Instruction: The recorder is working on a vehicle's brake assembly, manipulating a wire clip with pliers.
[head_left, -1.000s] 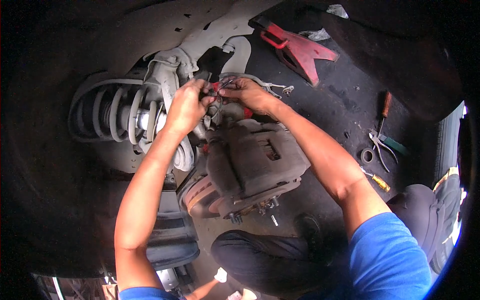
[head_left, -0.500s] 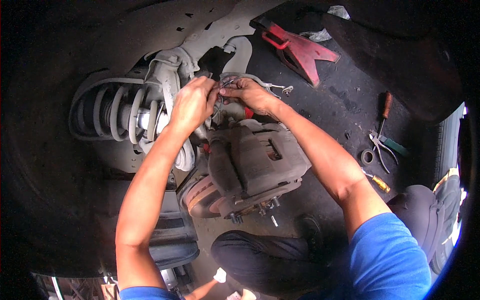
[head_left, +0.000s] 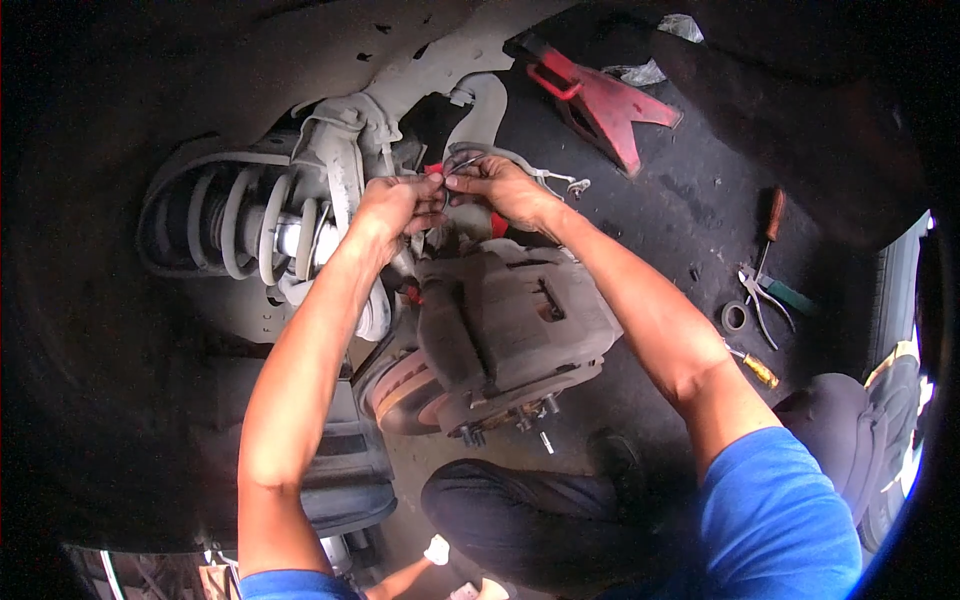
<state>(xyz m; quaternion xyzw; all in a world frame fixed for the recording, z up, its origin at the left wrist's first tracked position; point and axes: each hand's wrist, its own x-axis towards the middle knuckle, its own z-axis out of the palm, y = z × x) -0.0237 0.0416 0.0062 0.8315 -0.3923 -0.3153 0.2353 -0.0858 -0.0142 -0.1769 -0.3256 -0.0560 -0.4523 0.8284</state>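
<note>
Above the brake caliper (head_left: 520, 310), my two hands meet almost fingertip to fingertip. My right hand (head_left: 500, 190) pinches a thin dark wire (head_left: 464, 163) that loops between the fingers. My left hand (head_left: 395, 208) is closed with thumb and index pressed together near the same wire; the hand hides what lies between them. A pale line with a metal end (head_left: 578, 187) sticks out beyond my right hand. The rusty brake disc (head_left: 405, 392) sits below the caliper, and the coil spring (head_left: 240, 228) lies left of my left hand.
A red jack stand (head_left: 610, 110) stands on the dark floor at upper right. Pliers (head_left: 765, 298), a roll of tape (head_left: 734, 316), a wooden-handled screwdriver (head_left: 774, 220) and a yellow-handled one (head_left: 760, 370) lie at right. Another person's hand (head_left: 436, 550) shows at the bottom.
My left hand has come down slightly and turned, its fingers now pointing right toward my right fingertips. A red part shows behind them. My right hand has barely moved.
</note>
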